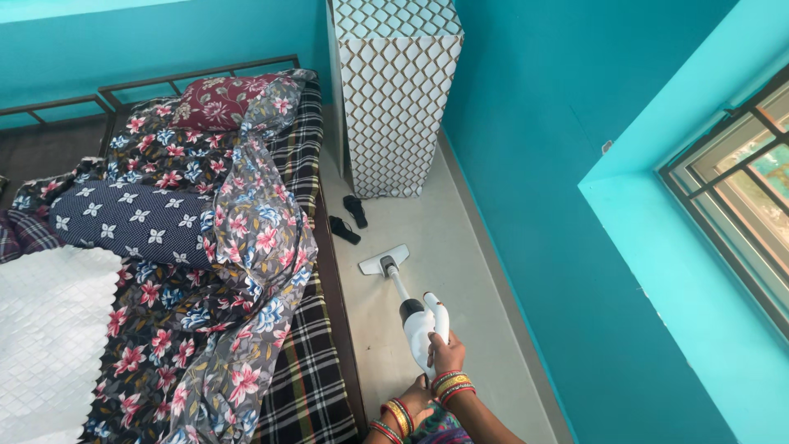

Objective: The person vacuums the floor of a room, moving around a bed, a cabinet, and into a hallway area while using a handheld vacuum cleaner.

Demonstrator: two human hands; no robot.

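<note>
A white stick vacuum cleaner (417, 327) stands tilted on the pale floor (460, 247) between the bed and the teal wall. Its thin tube runs forward to a flat white floor head (384, 262) resting on the floor. My right hand (445, 354), with several bangles on the wrist, grips the vacuum's handle at its rear end. My left hand (417, 393), also with bangles, sits low and close to my body just below the vacuum, over patterned clothing; its fingers are partly hidden.
A bed (316, 395) with floral covers, pillows and a checked sheet fills the left. Two black slippers (349, 219) lie ahead of the floor head. A tall box under lattice-patterned cloth (399, 99) blocks the far end. A barred window (740, 181) sits in the right wall.
</note>
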